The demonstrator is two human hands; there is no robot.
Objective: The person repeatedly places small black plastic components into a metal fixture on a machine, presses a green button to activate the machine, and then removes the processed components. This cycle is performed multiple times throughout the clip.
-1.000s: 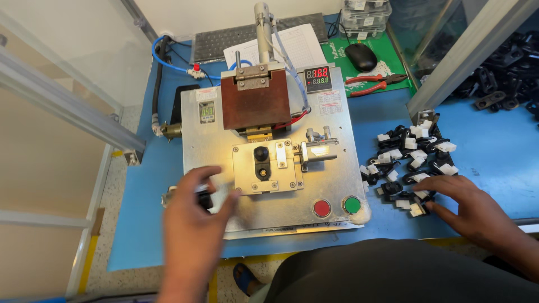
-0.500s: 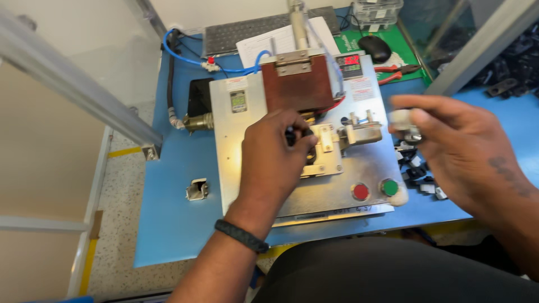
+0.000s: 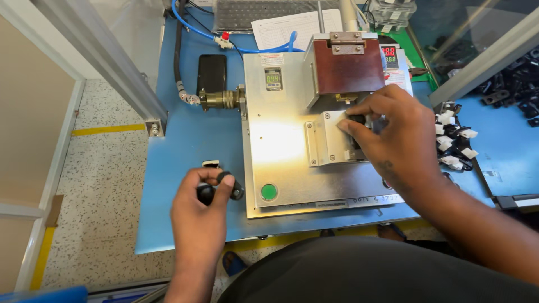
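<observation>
My left hand (image 3: 201, 212) is low over the blue table, left of the metal base plate (image 3: 281, 151), with its fingers closed around a small black part (image 3: 234, 191). My right hand (image 3: 393, 137) reaches over the small fixture block (image 3: 328, 143) under the brown press head (image 3: 348, 66) and pinches a small black part (image 3: 356, 120) onto that fixture. A small black-and-white piece (image 3: 210, 164) lies on the table just beyond my left hand.
A heap of black-and-white small parts (image 3: 453, 140) lies right of the plate. A green button (image 3: 269, 191) sits at the plate's front. A black phone (image 3: 211, 73), hoses, a keyboard (image 3: 269, 12), a paper sheet and an aluminium post (image 3: 106, 62) stand behind and left.
My left hand has drawn back from the fixture to the table's left side with a black part. My right hand has come from the parts heap onto the fixture with another.
</observation>
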